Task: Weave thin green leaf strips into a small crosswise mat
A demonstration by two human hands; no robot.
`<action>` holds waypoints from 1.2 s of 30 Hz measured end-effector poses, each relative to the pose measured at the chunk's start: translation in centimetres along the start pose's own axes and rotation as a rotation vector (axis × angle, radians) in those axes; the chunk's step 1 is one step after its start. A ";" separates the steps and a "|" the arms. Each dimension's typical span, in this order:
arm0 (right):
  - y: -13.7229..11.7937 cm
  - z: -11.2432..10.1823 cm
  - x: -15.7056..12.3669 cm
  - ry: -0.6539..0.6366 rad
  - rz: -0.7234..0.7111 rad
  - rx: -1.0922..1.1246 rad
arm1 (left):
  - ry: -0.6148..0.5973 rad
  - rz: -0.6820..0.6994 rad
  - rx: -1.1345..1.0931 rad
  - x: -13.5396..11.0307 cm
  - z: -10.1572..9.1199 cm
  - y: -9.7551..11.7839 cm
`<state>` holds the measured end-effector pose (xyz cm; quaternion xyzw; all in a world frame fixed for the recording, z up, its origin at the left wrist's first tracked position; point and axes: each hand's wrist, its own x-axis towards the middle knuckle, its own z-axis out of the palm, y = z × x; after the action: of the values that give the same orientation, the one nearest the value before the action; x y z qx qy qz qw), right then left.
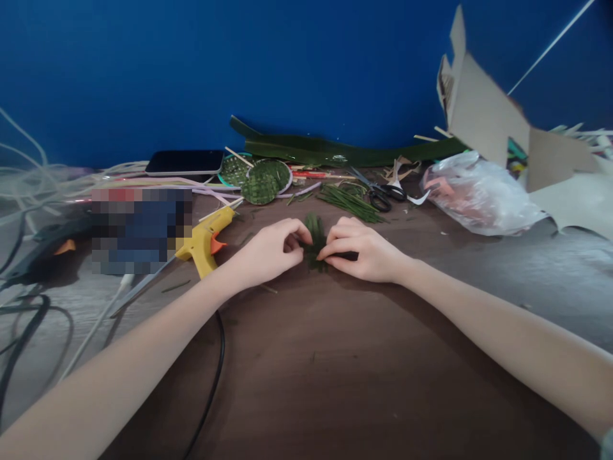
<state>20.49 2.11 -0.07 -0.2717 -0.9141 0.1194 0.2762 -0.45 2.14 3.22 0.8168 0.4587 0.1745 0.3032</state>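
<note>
A small bundle of dark green leaf strips [315, 225] lies on the brown table between my two hands, its details blurred. My left hand [275, 250] closes on its left side with thumb and fingers bent inward. From the right, my right hand [363, 249] pinches the same strips, fingertips close to those of the left. Just behind them is a loose pile of thin green leaf strips [352, 201]. Beyond my left hand, two round woven green pieces [260, 182] with coloured rims overlap each other.
A yellow glue gun [205, 239] lies by my left forearm, with a black cable [218, 364] nearby. Black-handled scissors [383, 195], a plastic bag [483, 195] and cardboard [493, 115] are at the right. A phone [185, 162] and long green leaves [306, 148] lie at the back.
</note>
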 end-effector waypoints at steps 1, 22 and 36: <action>0.0 0.0 0.0 0.002 0.001 0.001 | 0.021 -0.016 -0.020 0.0 -0.1 0.1; 0.1 0.1 0.0 0.028 -0.031 -0.025 | -0.008 0.337 0.266 0.2 -0.4 -1.0; 0.0 -0.1 0.1 -0.033 0.085 0.052 | 0.019 0.373 0.297 -0.4 -0.2 -0.3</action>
<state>20.48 2.15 0.00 -0.3009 -0.9029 0.1591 0.2627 -0.99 2.03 3.19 0.9213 0.3233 0.1661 0.1380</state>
